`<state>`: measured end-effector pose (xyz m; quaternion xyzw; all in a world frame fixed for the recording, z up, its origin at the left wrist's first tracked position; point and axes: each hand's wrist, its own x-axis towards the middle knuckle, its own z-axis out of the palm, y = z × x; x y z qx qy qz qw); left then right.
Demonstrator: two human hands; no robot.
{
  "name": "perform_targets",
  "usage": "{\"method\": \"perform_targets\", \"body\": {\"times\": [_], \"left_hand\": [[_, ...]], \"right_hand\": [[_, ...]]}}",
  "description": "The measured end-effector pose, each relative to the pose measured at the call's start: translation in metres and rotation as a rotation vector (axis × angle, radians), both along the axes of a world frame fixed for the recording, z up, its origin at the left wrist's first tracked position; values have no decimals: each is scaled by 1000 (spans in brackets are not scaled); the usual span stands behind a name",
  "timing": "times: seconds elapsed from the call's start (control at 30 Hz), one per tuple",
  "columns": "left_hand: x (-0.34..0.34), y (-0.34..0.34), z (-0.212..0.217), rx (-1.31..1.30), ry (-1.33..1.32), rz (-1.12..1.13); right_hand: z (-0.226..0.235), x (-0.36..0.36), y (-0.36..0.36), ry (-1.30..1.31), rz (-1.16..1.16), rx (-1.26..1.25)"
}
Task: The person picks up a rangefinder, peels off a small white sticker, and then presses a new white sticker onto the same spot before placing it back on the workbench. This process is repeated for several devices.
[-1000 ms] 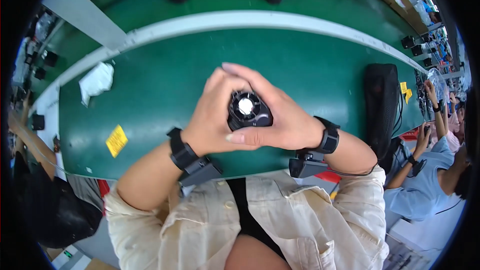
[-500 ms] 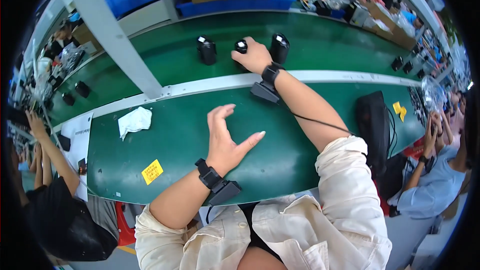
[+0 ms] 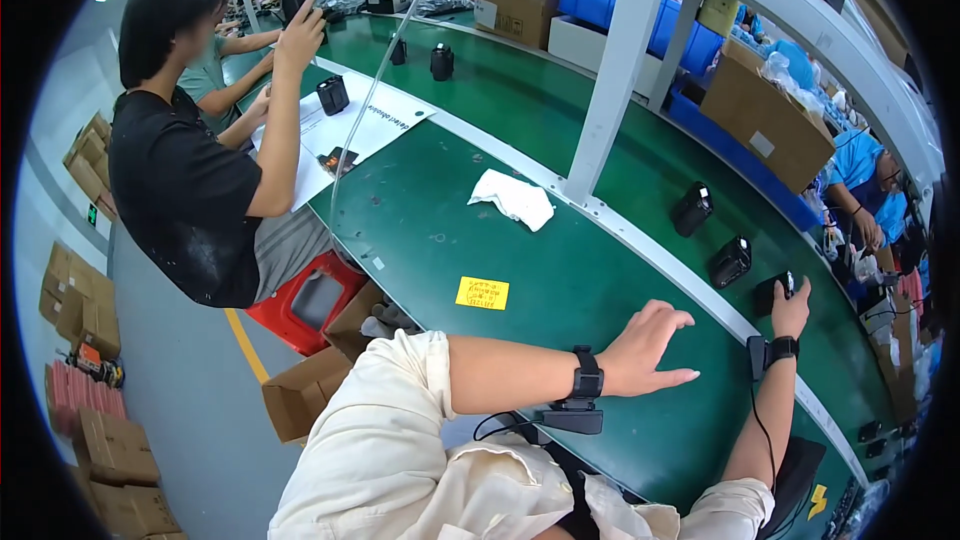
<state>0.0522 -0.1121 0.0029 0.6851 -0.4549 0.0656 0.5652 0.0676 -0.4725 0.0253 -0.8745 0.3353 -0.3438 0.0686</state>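
My right hand (image 3: 790,308) is on the far green strip, its fingers curled round the side of a small black rounded device (image 3: 765,292). Two similar black devices stand in a row to its left, a nearer one (image 3: 731,261) and a farther one (image 3: 692,209). My left hand (image 3: 643,352) hovers over the near green table (image 3: 420,230), fingers apart and nothing in them. Each wrist wears a black strap with a box-like module.
A pale metal rail (image 3: 520,172) and a post (image 3: 620,70) divide the table from the strip. A crumpled white cloth (image 3: 512,199) and a yellow note (image 3: 482,293) lie on the table. At left sits a person in black (image 3: 190,170) beside a white sheet (image 3: 385,118).
The view has swung left, bringing the seated person into full sight. My right hand has gone from the middle black device to the rightmost one. My left hand stays open above the table.
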Motion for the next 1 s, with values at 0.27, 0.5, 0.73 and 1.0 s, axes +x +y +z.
{"method": "perform_targets", "body": {"times": [0.27, 0.5, 0.73, 1.0], "left_hand": [[-3, 4, 5, 11, 206, -81], [-3, 9, 12, 100, 342, -410], [5, 9, 21, 195, 218, -146], [-2, 3, 7, 59, 63, -155]], "right_hand": [[59, -71, 77, 74, 382, 260], [66, -132, 205, 112, 1059, 708], [55, -119, 194, -140, 993, 357], [47, -138, 198, -278, 992, -1]]}}
